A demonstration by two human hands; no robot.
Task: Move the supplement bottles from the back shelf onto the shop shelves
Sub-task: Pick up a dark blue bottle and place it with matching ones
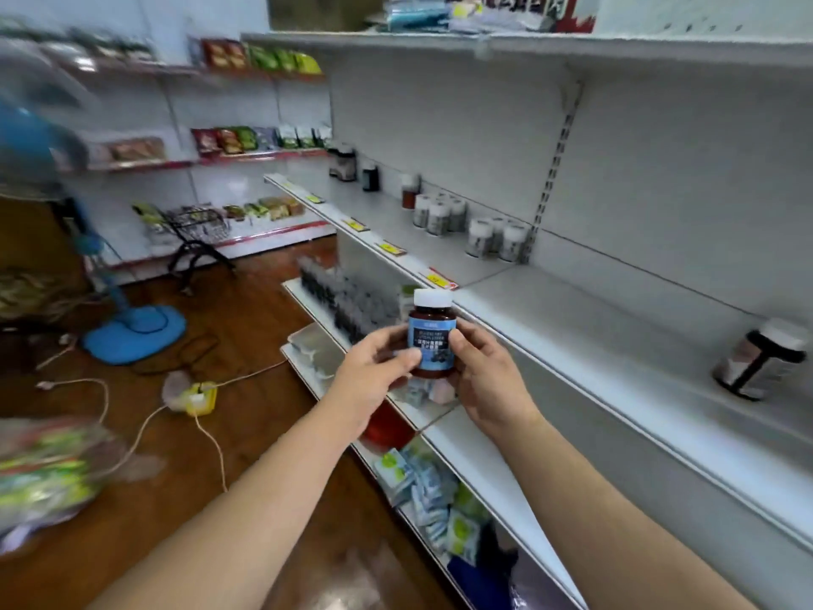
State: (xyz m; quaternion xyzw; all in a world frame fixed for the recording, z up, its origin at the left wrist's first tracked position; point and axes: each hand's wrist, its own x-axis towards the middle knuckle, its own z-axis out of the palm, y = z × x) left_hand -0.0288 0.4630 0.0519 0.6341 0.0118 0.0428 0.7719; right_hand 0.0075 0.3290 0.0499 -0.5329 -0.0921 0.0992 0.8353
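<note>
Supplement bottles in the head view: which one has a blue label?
The white-capped amber bottle held between the left hand and right hand; the shelved bottles look white or dark.

Little here can be read for certain. The brown bottle (432,341) bears a blue label: small white Latin capitals above two rows of larger white Chinese characters, all too soft to spell out. The yellow price tags (436,279) along the front of the shelf (572,319) carry dark marks, illegible; a red-and-white sign (519,6) at the very top shows big characters, cut off by the frame; the labels of the shelved bottles (440,217) are blurred past reading.
</note>
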